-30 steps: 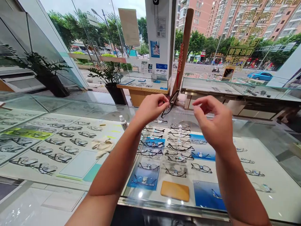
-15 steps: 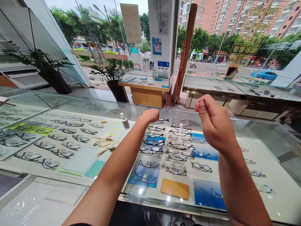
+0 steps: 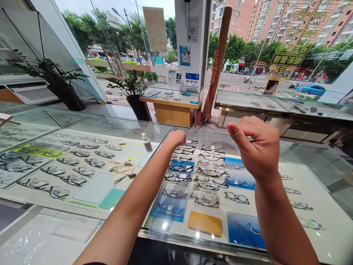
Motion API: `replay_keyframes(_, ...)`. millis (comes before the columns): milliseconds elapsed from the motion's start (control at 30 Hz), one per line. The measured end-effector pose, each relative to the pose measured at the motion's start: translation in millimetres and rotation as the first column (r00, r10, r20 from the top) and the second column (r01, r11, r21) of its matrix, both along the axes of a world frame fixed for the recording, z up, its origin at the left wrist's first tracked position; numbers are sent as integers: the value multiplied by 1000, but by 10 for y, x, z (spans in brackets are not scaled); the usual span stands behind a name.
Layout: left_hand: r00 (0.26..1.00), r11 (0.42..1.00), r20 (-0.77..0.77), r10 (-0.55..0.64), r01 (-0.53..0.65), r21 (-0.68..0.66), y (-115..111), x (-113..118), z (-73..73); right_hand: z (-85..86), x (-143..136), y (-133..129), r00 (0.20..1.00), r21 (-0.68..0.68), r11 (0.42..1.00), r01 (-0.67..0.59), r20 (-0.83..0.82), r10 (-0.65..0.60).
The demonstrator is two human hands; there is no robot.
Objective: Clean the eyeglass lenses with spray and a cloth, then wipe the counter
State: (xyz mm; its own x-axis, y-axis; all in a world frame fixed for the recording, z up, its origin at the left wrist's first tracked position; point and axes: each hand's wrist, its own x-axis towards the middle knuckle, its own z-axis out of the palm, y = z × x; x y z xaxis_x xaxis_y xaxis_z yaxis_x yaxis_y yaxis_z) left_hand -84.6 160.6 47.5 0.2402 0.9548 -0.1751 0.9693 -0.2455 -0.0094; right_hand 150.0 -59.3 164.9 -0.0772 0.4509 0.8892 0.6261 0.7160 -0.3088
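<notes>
My left hand [image 3: 177,138] is a fist at the end of the stretched arm, over the far side of the glass display counter [image 3: 154,130]; the curled fingers face away, so whatever they may hold is hidden. Closer to me and to the right, my right hand [image 3: 256,147] hangs above the counter, fingers curled in and thumb lifted off them, with nothing showing in it. Under the glass between the hands lie rows of eyeglasses [image 3: 211,171]. A small white bottle [image 3: 147,142] stands to the left of my left hand, and a crumpled beige cloth [image 3: 122,170] lies nearer me.
An orange case [image 3: 204,223] lies near the counter's front edge. More eyeglasses [image 3: 74,179] fill the left section. Beyond the counter are a potted plant [image 3: 138,103], a wooden cabinet [image 3: 173,112], a leaning wooden post [image 3: 219,62] and another glass counter [image 3: 248,99].
My right hand has turned and tipped, its thumb coming away from the curled fingers. My left fist has moved very little. The bottle and cloth stay put.
</notes>
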Motion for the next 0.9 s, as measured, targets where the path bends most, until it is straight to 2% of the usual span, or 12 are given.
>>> replay_keyframes(167, 1000, 1000, 14, -4, 4, 9, 43, -33, -32, -4, -6, -24, 997, -26, 1000, -15, -76, 13)
replay_keyframes(333, 993, 995, 54, -100, 99, 32, 69, -34, -30, -26, 5, -57, 988, -104, 991, -83, -138, 68)
replay_keyframes(433, 989, 989, 49, -142, 140, 50, 90, -21, -64, -27, -10, -68, 977, -82, 992, -98, -198, 80)
replay_keyframes(600, 986, 985, 21, -164, 162, 64, 153, -24, -158, -5, -39, -76, 961, -31, 998, -51, -272, 41)
replay_keyframes(767, 987, 986, 35, -154, 151, 68, 197, -47, -215, -4, -13, -64, 969, -55, 996, -64, -243, 49)
replay_keyframes(900, 985, 990, 111, -131, 124, 73, 176, -50, -211, -8, 8, -56, 976, -95, 993, -73, -211, 51)
